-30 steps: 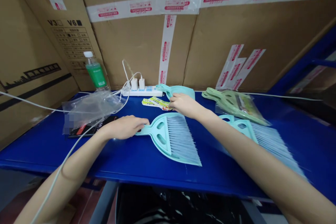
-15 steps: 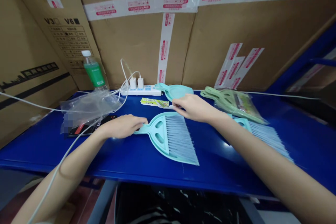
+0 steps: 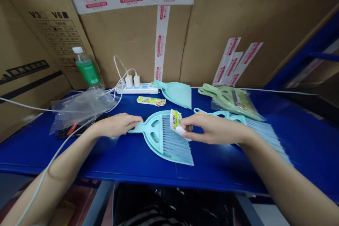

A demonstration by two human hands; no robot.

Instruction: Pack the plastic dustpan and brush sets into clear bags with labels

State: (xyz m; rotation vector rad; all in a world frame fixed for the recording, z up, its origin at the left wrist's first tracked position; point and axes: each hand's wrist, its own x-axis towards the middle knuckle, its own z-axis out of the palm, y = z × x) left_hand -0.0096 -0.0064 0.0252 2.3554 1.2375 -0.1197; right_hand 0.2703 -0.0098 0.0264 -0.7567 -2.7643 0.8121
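My left hand [image 3: 122, 125] is closed round the handle of a turquoise hand brush [image 3: 158, 132], which lies with a matching dustpan beneath it, bristles to the right. Pinched in my right hand [image 3: 205, 127] is a small white and green printed label [image 3: 176, 120], held over the bristles. Behind it a second turquoise dustpan [image 3: 177, 93] lies on the table. Partly hidden by my right forearm is another turquoise brush [image 3: 266, 136]. Another printed label [image 3: 151, 101] rests flat behind the left brush.
A green brush and dustpan set in clear wrap [image 3: 233, 100] lies at the back right. A white power strip [image 3: 140, 88] with two chargers sits against the cardboard. To the left are a bottle [image 3: 88, 70], a clear plastic bag [image 3: 82, 104] and white cables on the blue table [image 3: 127, 164].
My right hand has come nearer and slightly right with the label, from beside the rear dustpan to above the bristles. My left hand stays on the brush handle. The view has shifted slightly.
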